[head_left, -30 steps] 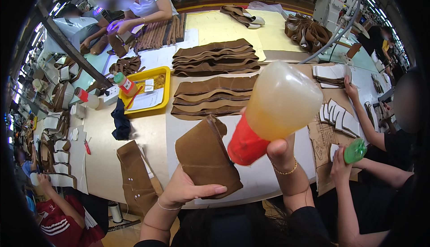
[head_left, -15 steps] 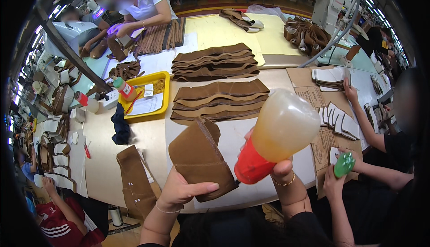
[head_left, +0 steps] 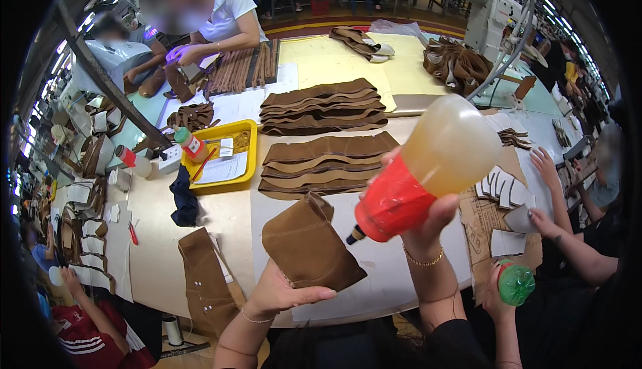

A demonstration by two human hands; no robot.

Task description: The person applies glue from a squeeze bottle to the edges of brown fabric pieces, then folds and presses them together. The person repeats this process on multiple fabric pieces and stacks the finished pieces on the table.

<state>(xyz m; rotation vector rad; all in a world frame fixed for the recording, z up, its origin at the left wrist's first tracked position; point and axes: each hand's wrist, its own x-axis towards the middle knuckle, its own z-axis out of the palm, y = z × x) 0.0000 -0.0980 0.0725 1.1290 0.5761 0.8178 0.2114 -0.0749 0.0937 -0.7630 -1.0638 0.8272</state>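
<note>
My left hand (head_left: 287,292) is closed on a folded brown leather piece (head_left: 311,242), thumb on top at its lower edge. My right hand (head_left: 435,225) grips a squeeze bottle (head_left: 455,145) tipped upside down, with a red-wrapped neck and yellowish liquid inside. Its dark nozzle points down and left, a little apart from the leather's right edge. Another brown leather piece (head_left: 204,279) with small white marks lies on the table left of my left hand. Beyond the held leather lie two stacks of brown leather strips, a nearer stack (head_left: 328,162) and a farther stack (head_left: 324,107).
A yellow tray (head_left: 253,143) holds another bottle, paper and a red pen. Dark blue cloth (head_left: 182,195) lies beside it. At right, a co-worker's hands work over cardboard (head_left: 478,222) with white pieces (head_left: 505,188) and a green-bottomed bottle (head_left: 515,283). A metal bar (head_left: 103,71) slants at left.
The bottle has risen and moved right, so its nozzle has come away from the leather's edge. The leather in my left hand has turned. At right, the co-worker's hands have shifted.
</note>
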